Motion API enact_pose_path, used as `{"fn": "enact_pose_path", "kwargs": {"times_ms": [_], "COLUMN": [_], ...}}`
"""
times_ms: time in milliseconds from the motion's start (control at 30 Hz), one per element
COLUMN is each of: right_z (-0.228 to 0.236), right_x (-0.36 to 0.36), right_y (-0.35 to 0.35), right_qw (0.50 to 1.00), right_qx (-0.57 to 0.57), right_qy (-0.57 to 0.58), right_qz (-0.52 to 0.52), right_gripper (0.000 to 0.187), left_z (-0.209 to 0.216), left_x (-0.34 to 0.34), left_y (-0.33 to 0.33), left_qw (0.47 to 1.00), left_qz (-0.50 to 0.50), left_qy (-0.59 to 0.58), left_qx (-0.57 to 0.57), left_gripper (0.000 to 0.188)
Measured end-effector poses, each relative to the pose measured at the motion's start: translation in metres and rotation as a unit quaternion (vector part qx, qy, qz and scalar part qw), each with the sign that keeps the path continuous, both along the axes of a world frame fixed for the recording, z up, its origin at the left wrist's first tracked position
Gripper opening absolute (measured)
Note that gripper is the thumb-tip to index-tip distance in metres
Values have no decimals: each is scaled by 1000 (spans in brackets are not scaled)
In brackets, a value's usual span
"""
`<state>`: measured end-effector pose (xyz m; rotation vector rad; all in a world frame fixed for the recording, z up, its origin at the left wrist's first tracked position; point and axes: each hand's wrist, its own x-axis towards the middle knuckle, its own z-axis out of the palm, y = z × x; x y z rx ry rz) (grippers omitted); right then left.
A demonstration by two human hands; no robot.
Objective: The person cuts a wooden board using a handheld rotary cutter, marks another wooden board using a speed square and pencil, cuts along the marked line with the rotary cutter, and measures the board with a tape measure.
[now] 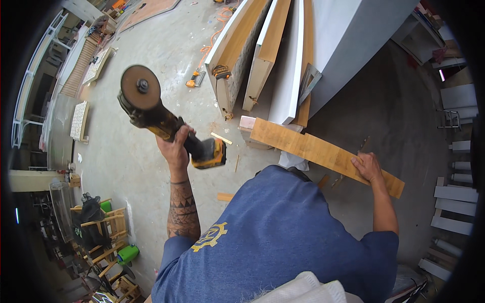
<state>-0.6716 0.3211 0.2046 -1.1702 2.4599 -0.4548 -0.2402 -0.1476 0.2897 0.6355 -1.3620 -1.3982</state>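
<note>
In my left hand (175, 146) is a cordless angle grinder (160, 121), black and yellow, raised over the floor on the left. My fingers wrap round its body. Its round brown disc (136, 88) faces up toward the camera, apart from the wood. On the right, my right hand (368, 166) grips a long, flat wooden board (313, 150) near its right end. The board slants down to the right, and a small notch shows in its upper edge. Its left end lies at a pale block (247, 122); whether it rests on it I cannot tell.
Several long wood-and-white panels (268, 45) stand ahead, beside a large white panel (348, 40). A black-and-yellow tool (221, 71) sits on one panel's end. An orange tool (192, 81) and orange cord (207, 49) lie on the floor. Wooden frames (108, 227) stand lower left.
</note>
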Motion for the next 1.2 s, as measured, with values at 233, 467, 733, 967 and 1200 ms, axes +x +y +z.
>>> {"fn": "enact_pose_path", "kwargs": {"times_ms": [233, 467, 733, 967, 1200], "right_z": [-21, -30, -25, -31, -32], "right_x": [-27, -53, -67, -57, -43], "right_y": [11, 7, -11, -12, -9], "right_qw": [1000, 999, 997, 998, 992], "right_qx": [-11, 0, 46, 40, 39], "right_qy": [-19, -30, -45, 17, 6], "right_qz": [2, 35, 31, -49, -122], "right_gripper": [57, 58, 60, 62, 61], "left_z": [44, 57, 49, 25, 20], "left_x": [-113, -221, -290, -322, -347], "left_y": [-24, -28, -79, -134, -171], "left_qw": [989, 990, 984, 967, 974], "left_qz": [7, 23, 97, 151, 90], "left_qy": [-53, -12, -11, -113, -106], "left_qx": [-139, -136, -151, -173, -177], "left_gripper": [39, 64, 71, 70, 66]}}
